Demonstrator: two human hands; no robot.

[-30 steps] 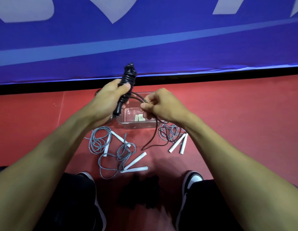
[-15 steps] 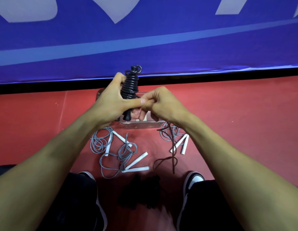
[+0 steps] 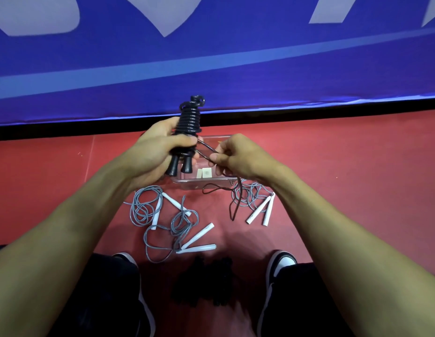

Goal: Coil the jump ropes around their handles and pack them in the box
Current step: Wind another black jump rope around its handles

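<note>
My left hand (image 3: 150,152) grips a black jump rope (image 3: 188,122) whose cord is wound in tight turns around its two upright handles. My right hand (image 3: 236,158) pinches the loose black cord (image 3: 232,203), which runs from the coil and hangs down to the floor. Behind both hands, a clear plastic box (image 3: 204,184) sits on the red floor with small labels inside. Grey jump ropes with white handles lie loose on the floor: two tangled at the left (image 3: 162,220), one at the right (image 3: 257,203).
A blue banner wall (image 3: 211,57) with a black base strip stands just behind the box. My knees and black-and-white shoes (image 3: 277,266) frame the near floor. A dark blurred bundle (image 3: 204,280) lies between my feet.
My right hand has drawn the loose cord out to the right, away from the coil. The handles now stand more upright, and the hanging cord tail is shorter.
</note>
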